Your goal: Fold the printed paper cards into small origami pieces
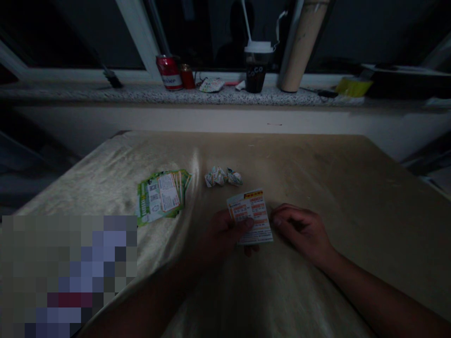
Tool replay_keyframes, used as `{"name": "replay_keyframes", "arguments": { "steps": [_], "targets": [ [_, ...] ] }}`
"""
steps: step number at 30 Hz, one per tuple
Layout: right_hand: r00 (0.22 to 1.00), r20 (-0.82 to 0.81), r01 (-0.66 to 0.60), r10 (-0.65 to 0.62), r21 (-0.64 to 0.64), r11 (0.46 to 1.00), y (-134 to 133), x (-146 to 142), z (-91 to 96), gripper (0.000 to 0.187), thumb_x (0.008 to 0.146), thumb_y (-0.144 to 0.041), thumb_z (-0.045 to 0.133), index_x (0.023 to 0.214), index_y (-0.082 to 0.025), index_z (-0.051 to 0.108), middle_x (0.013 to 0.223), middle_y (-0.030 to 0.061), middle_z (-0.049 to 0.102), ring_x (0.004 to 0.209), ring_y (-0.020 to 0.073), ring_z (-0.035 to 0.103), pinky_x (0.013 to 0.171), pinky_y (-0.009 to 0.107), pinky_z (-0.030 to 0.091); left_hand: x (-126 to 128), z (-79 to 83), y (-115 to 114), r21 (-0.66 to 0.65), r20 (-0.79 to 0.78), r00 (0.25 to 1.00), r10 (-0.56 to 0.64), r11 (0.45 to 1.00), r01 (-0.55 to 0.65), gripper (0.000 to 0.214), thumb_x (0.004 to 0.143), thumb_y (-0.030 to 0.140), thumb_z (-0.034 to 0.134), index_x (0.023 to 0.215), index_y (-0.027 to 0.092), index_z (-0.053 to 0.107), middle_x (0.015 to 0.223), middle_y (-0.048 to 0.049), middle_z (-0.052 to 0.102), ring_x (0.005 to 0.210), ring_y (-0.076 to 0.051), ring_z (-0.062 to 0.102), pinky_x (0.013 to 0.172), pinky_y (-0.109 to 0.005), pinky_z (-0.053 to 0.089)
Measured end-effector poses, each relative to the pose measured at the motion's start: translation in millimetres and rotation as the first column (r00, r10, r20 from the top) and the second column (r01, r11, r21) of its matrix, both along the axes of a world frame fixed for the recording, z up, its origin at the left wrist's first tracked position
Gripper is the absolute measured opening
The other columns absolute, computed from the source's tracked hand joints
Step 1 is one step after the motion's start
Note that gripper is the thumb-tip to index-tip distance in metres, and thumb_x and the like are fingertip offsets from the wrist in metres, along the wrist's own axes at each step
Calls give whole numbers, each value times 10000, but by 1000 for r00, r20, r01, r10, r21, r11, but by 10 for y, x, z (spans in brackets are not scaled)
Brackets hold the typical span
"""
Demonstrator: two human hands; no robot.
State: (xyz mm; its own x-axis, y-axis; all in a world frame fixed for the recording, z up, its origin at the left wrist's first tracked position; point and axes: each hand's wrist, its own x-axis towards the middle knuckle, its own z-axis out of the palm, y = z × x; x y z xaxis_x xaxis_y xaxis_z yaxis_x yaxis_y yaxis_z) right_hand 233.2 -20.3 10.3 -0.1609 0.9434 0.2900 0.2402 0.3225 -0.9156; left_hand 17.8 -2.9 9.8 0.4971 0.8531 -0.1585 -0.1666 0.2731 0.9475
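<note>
My left hand (225, 232) grips a small printed leaflet (259, 211), thumb on its face and fingers behind it. Orange and black print in two columns covers the white side turned toward me. Just right of the leaflet, my right hand (305, 230) rests on the table with its fingers curled in and thumb against them, and I see nothing in it. A fanned pile of green and white leaflets (162, 195) lies to the left. Beyond the held leaflet sit crumpled pieces of printed paper (216, 176).
A pale cloth covers the table (299, 159). On the granite sill (141, 94) stand a red can (169, 72), a smaller red container (187, 76), a lidded drink cup (255, 70) with a straw, and a cardboard tube (303, 47). A pixelated patch hides the lower left.
</note>
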Motion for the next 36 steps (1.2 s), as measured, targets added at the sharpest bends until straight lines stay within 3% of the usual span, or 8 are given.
{"name": "replay_keyframes", "arguments": {
  "steps": [9,18,23,26,29,32,36],
  "targets": [
    [1000,31,-6,4,58,998,2,8,32,218,925,-253,658,728,-195,729,787,59,694,694,167,651,624,293,509,0,-2,15,10,-62,998,4,1000,-4,336,823,452,756,844,122,693,706,-39,692,548,-128,622,498,-235,535],
    [1000,0,-12,12,12,1000,-6,26,20,251,931,-260,656,695,-183,689,761,50,643,668,153,587,586,282,443,14,-33,3,2,-52,998,-22,1000,22,343,833,459,743,886,124,691,723,-43,702,570,-141,644,515,-243,542],
    [992,-124,-21,18,-24,999,4,29,-46,274,912,-272,694,659,-169,679,756,45,625,680,147,575,593,271,428,23,-59,18,7,-42,999,-13,1000,13,353,812,468,764,853,124,693,691,-34,690,541,-130,624,506,-237,531],
    [896,-444,-144,35,-216,966,23,13,-67,277,916,-319,692,678,-178,671,620,-17,520,578,122,521,561,255,440,21,-57,20,17,-30,1000,-9,1000,9,337,825,459,753,864,129,699,705,-34,692,557,-132,628,510,-239,534],
    [721,-692,-333,-10,-360,872,43,-5,-46,296,919,-342,670,674,-177,641,545,-59,394,483,102,416,514,250,468,16,-46,7,12,-47,999,-14,1000,15,339,820,457,758,868,127,701,706,-35,695,558,-133,628,511,-241,534],
    [660,-750,-408,-33,-396,822,51,-13,-20,301,901,-307,678,643,-164,618,558,-53,406,476,93,383,498,245,488,20,-37,-3,1,-64,997,-32,999,32,349,821,464,758,858,122,702,684,-37,692,547,-131,623,509,-239,528],
    [672,-739,-409,-39,-415,813,48,-12,-35,266,892,-318,693,682,-162,645,533,-57,413,464,91,367,498,243,502,26,-37,9,6,-53,998,-36,999,36,347,823,462,761,844,121,701,665,-33,684,535,-121,611,506,-231,520]
  ]
}}
